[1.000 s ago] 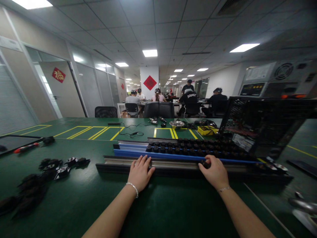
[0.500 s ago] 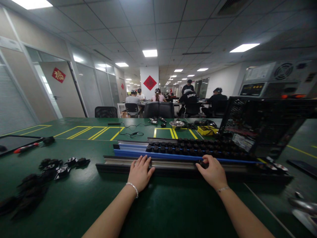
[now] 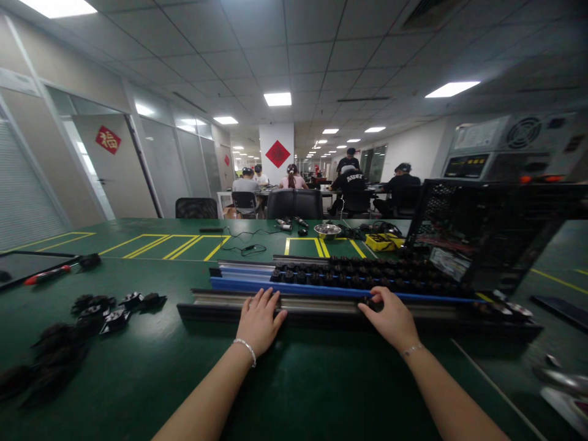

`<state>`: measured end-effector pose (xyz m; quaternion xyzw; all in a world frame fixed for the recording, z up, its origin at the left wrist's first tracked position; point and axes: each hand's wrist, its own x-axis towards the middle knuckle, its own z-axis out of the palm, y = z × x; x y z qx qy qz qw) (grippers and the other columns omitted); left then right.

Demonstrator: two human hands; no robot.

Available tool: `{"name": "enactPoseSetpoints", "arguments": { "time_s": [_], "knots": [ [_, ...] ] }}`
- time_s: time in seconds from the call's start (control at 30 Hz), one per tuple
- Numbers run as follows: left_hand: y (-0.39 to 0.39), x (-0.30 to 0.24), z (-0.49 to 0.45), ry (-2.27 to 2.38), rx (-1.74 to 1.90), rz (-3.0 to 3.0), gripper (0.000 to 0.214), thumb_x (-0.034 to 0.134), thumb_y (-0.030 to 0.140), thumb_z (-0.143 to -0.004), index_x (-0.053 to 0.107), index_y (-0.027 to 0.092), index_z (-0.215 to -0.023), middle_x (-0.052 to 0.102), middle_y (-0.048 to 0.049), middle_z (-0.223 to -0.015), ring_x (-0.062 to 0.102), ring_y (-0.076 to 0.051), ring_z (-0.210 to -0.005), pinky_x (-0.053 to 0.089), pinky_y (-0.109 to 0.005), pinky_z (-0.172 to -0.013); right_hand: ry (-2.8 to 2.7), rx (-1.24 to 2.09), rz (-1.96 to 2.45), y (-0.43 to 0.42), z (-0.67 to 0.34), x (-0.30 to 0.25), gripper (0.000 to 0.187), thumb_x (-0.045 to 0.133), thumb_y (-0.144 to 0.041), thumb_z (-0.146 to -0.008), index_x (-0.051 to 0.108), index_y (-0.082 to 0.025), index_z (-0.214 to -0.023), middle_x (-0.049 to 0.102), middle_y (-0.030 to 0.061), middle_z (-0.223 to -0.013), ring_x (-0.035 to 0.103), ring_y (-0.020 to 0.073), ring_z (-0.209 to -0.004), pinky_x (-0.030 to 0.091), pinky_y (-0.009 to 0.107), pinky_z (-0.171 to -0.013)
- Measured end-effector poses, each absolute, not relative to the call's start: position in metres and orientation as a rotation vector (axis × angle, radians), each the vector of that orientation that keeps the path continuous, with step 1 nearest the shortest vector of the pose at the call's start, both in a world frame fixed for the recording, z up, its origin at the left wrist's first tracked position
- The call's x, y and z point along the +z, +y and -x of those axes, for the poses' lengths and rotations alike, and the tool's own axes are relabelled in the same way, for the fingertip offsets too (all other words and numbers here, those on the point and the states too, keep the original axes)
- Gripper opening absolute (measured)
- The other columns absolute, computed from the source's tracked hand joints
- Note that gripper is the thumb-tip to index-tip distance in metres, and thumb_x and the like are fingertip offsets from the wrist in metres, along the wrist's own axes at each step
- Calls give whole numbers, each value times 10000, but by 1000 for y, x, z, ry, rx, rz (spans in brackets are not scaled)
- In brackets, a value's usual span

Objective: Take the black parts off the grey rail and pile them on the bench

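Observation:
A long black rail [image 3: 321,304] with a metal channel lies across the table in front of me. My left hand [image 3: 260,315] rests on its left part, fingers stretched out and apart. Farther right, my right hand [image 3: 389,315] pinches a small black part [image 3: 370,302] at the channel between thumb and fingers; most of that part is hidden by the hand. Just behind is a blue rail [image 3: 257,283], with rows of small black parts [image 3: 349,277] set along the rails at the back.
Loose black parts [image 3: 94,312] are scattered at the left, near a red-handled tool [image 3: 48,274]. An open computer case [image 3: 496,233] stands at the right. Farther back are a metal bowl [image 3: 327,231], cables and a yellow object [image 3: 384,241]. Several people sit at distant tables.
My right hand has shifted slightly left along the rail with the small black part. The left hand stays in place.

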<state>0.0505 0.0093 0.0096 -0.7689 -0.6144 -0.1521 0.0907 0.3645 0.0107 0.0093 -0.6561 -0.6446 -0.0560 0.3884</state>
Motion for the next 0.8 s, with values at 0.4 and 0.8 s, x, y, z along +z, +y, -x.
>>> {"name": "enactPoseSetpoints", "arguments": {
  "time_s": [0.4,0.8],
  "knots": [
    [11,8,-50,-1817,-491,2296,540,199,518,-865,391,276,-1307,377,-4,-1396,270,-217,-1302,237,-444,-1039,-1705,-67,1699,9,-359,13,340,563,-508,-658,542,-253,-882,603,-3,-766,582,190,-724,421,304,-641],
    [9,9,-50,-1820,-479,2300,550,194,528,-864,388,269,-1308,375,-3,-1397,268,-216,-1303,242,-448,-1039,-1725,11,1665,8,-357,16,323,576,-500,-670,549,-247,-870,642,10,-808,605,199,-787,438,318,-695]
  ]
}}
